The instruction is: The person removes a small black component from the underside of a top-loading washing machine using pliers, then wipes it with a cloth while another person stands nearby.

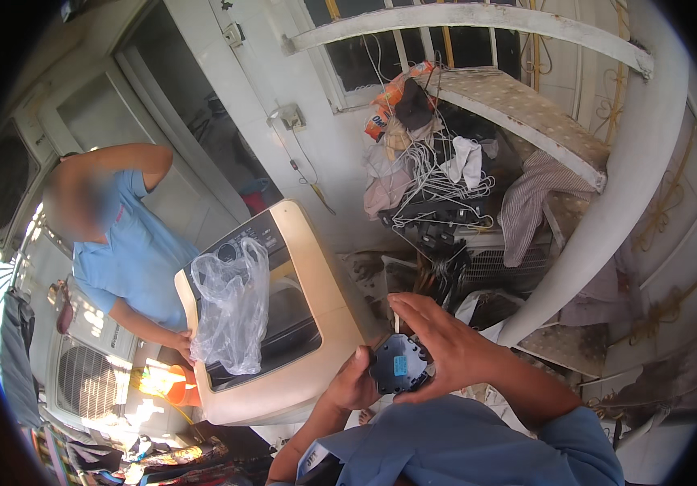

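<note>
Holding a small dark part (398, 364) with a blue patch on its face, you have both hands up close in front of your chest. Your right hand (445, 344) curls over the part from the top and right side, thumb and fingers clasped on its edge, and a thin pale stick stands up just past the fingertips. Your left hand (354, 382) closes on the part's left edge from below, so the part sits pinched between the two hands. Both your blue sleeves come in from the lower edge.

Just to the left of your hands stands a cream washing machine (324, 275), tilted, with its lid open and its dark tub showing; your left hand is just beside its right front corner, not touching it as far as you can see. A clear plastic bag (231, 312) hangs over the machine's left edge. A second person in a blue shirt (134, 259) stands on the far side of that edge, one hand (182, 344) down at the machine's left corner beside the bag. An orange cup (178, 385) sits low by that same corner.

Behind your hands, a heap of white cables (433, 182), cloths and dark boxes is piled under the curved white staircase (624, 186).
</note>
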